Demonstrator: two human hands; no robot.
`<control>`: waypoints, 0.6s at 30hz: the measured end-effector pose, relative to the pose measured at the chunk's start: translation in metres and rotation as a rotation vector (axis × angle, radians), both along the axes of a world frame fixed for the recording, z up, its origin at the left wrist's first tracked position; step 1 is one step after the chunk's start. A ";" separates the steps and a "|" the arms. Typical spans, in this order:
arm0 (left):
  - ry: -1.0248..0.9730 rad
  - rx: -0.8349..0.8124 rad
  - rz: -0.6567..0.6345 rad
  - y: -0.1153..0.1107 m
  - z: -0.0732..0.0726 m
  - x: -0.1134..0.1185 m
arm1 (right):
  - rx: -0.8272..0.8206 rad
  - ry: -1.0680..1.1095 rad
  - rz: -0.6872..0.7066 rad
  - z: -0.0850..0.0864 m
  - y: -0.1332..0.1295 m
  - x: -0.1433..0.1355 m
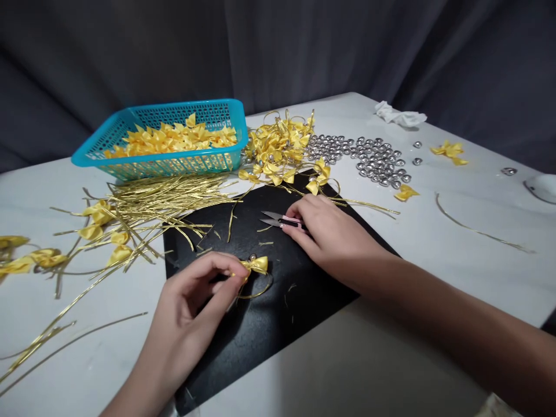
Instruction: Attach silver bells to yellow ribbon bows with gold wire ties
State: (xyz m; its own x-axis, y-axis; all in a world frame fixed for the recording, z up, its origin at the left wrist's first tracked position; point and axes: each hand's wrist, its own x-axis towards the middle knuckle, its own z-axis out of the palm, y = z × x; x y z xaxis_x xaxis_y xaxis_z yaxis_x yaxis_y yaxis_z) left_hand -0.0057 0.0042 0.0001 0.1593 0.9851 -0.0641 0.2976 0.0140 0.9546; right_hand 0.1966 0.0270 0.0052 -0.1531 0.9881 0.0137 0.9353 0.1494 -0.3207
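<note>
Pinching a glossy yellow ribbon bow (260, 264) — likely light, crushable, best held by its knot — the left hand (191, 333) hovers over the flat black mat (282, 315) while the right hand (325, 231) grips pink-handled metal snips (278, 223).

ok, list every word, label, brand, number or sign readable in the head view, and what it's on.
None: no readable text or sign anywhere in the view.
Snips in the right hand: no marking can be made out; the fingers cover part of the handle.
Blue basket: no label visible.
Black mat: no print visible.
White object at the right edge: cut off, no text on the visible part.
</note>
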 end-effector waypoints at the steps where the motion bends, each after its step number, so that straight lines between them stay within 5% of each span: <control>1: -0.019 -0.008 0.010 0.000 0.000 0.000 | 0.002 0.020 -0.007 0.000 0.000 -0.001; 7: -0.084 -0.013 0.092 0.001 0.000 0.002 | 0.026 0.159 0.038 0.002 -0.001 -0.005; 18: -0.068 -0.040 0.110 0.001 -0.004 -0.002 | -0.052 -0.069 0.060 0.010 -0.003 -0.002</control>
State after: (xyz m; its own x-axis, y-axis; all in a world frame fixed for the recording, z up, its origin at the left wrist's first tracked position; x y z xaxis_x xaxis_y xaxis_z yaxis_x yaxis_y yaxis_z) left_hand -0.0080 0.0050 -0.0040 0.0562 0.9938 -0.0961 0.2268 0.0810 0.9706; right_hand 0.1949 0.0244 0.0155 -0.2109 0.9762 -0.0502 0.9453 0.1906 -0.2648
